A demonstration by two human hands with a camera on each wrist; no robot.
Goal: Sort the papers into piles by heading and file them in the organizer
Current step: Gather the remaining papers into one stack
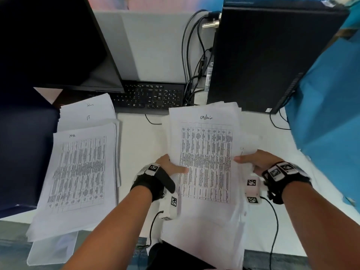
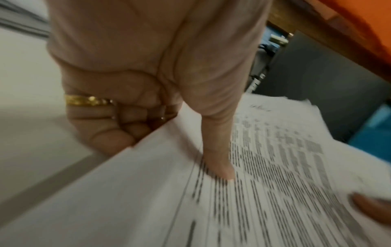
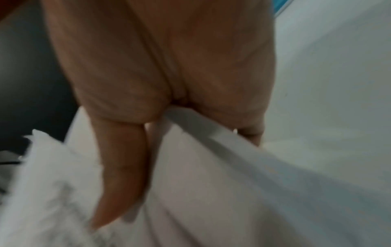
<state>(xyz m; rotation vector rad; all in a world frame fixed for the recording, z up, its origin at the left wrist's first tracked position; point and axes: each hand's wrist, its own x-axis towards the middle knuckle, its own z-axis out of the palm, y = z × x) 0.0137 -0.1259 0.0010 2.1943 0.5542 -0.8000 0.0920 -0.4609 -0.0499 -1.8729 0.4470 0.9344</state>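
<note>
A thick stack of printed papers (image 1: pixel 204 152), its top sheet headed "admin", is held above the white desk (image 1: pixel 140 137) in the head view. My left hand (image 1: pixel 171 168) grips its left edge, thumb on top (image 2: pixel 217 160) and fingers curled underneath. My right hand (image 1: pixel 251 160) grips the right edge (image 3: pixel 190 183), thumb on top. To the left lie sorted sheets: an "HR" pile (image 1: pixel 78 172) nearest, with an "IT" sheet (image 1: pixel 87 118) and an "Admin" sheet (image 1: pixel 89 105) showing behind it. No organizer is recognisable.
A black keyboard (image 1: pixel 152 96) and monitor (image 1: pixel 48 41) stand at the back, a black computer tower (image 1: pixel 259 55) with cables at back right. Blue fabric (image 1: pixel 327 123) hangs at the right. A clear plastic sleeve (image 1: pixel 52 248) pokes out under the HR pile at the desk's front edge.
</note>
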